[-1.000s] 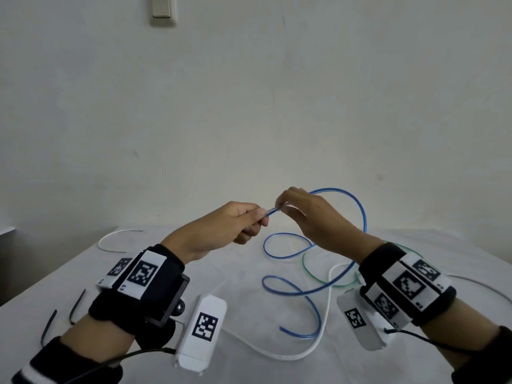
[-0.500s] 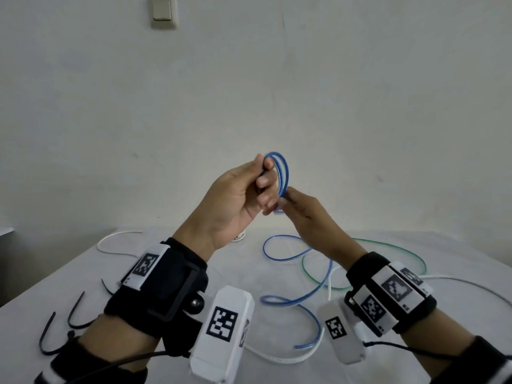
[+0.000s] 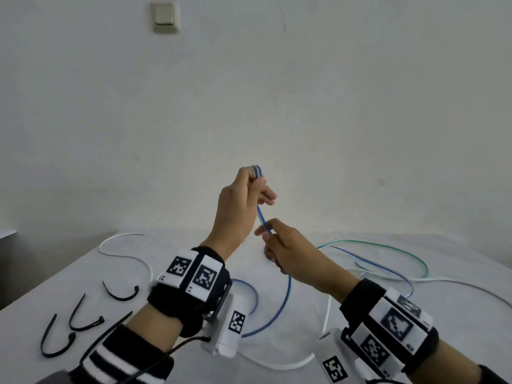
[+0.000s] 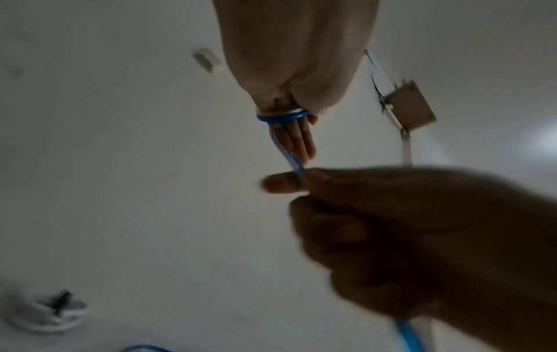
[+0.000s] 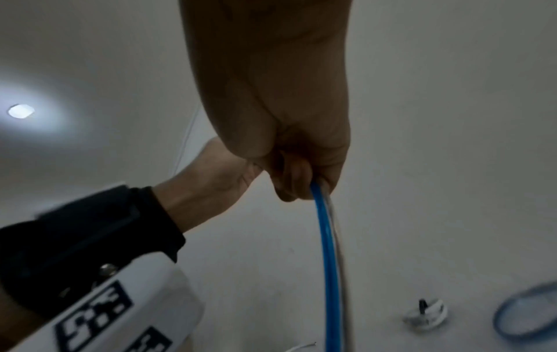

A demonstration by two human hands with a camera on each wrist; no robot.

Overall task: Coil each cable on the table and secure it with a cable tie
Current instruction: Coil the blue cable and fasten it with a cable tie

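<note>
My left hand [image 3: 257, 187] is raised above the table, with the blue cable [image 3: 286, 289] wound in small loops round its fingers [image 4: 296, 143]. The thumb pins the loops [image 4: 281, 116] at the top. Just below it, my right hand [image 3: 267, 231] pinches the same cable between thumb and fingers. From the right fist [image 5: 301, 181] the blue cable [image 5: 327, 238] hangs down to the table and trails off in loose curves. Several black cable ties [image 3: 122, 293] lie at the left of the table.
A green cable [image 3: 388, 243] and a long white cable [image 3: 124, 241] sprawl loose over the white table [image 3: 194, 245]. A small white coil bound by a black tie [image 5: 425, 312] lies on the table. The wall stands close behind.
My left hand has risen and turned, with the blue cable now wrapped tighter round its fingers. The right hand has slid down the cable to below the left hand.
</note>
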